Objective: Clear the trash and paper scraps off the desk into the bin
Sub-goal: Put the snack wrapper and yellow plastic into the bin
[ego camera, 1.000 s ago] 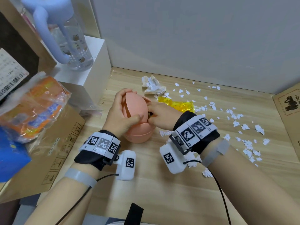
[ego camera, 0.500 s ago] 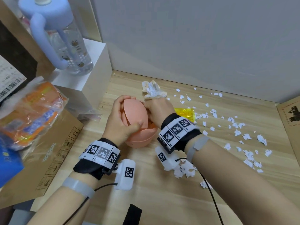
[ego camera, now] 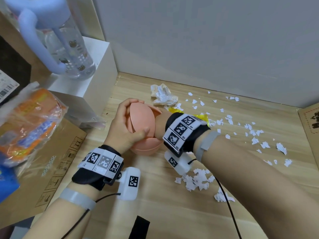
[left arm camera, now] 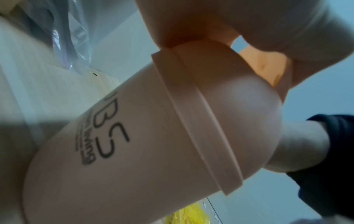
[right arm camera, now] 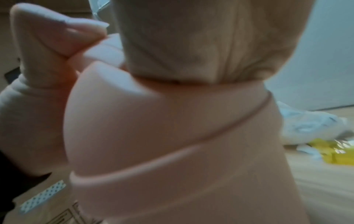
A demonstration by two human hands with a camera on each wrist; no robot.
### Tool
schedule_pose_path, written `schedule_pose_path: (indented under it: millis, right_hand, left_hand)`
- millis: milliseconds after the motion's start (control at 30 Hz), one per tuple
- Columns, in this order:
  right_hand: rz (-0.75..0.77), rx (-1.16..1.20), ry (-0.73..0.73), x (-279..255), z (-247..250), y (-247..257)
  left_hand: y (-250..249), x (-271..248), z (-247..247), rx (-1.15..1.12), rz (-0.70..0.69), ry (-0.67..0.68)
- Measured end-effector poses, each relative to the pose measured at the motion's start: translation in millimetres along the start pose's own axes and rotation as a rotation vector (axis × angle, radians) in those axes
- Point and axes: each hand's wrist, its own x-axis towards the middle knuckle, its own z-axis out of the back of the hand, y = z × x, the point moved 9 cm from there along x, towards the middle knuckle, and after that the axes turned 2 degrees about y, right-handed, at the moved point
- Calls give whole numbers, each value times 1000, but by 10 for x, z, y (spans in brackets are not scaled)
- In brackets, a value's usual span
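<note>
While my left hand [ego camera: 125, 128] grips the lid [ego camera: 141, 118] tipped open on the bin [ego camera: 146, 145] at desk [ego camera: 172, 213] centre, my right hand [ego camera: 159, 124] reaches inside, grip hidden; scraps [ego camera: 195, 181] wait at 5 o'clock. Best to steady the bin and release deep.

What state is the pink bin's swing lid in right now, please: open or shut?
Open: the left hand holds the pink bin's swing lid tilted up, and the right hand reaches into the gap.
</note>
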Motion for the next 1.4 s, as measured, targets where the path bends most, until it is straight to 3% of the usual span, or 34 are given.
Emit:
schedule_pose_path:
  millis: [100,133,233,267,333,400,500,600,700,833,933,1000,1233,1333,1400]
  right_hand:
    - [-22,-124,-69,13,-54,-119]
    - [35,-118,-184,-5,-24,-161]
    - [176,194,-646,-373,238,-371]
    - [160,299,-792,-504,267,-534]
    - [-10,452,-908,-619,164,-971]
    - [-293,518,-831,-549,-80,-1450]
    - [-657,420,-552,-459,-487,-1930]
    - [-751,388,-366,-359,-758,-2111]
    - [-750,341,-320,-304,-813,-2150]
    - [-707,310,-490,-398,-603,-2130]
    - [-674,477,-519,-474,-567,-2135]
    - [-630,600,-623,-573,-448,-2126]
    - [-155,896,-1060,-1084,462,-1614]
    - [38,820,-1094,-1172,792,-1250]
    - [87,632,-1060,-1106,916,-1003]
  left_hand:
    - [0,2,29,22,-21,-39]
    - [-2,22,21,18,-22,-45]
    - [37,54,30,29,-13,-72]
    - [46,64,33,30,-6,-78]
    - [75,101,36,30,11,-87]
    - [78,129,33,23,7,-90]
    - [56,150,28,19,-1,-90]
    - [44,146,22,15,-4,-83]
    - [40,143,22,13,-5,-79]
    - [45,145,19,12,-9,-73]
    - [54,149,18,16,-3,-73]
    - [56,152,22,16,9,-72]
    - [74,149,23,8,66,-65]
    - [79,148,24,24,79,-59]
    - [79,143,27,24,83,-58]
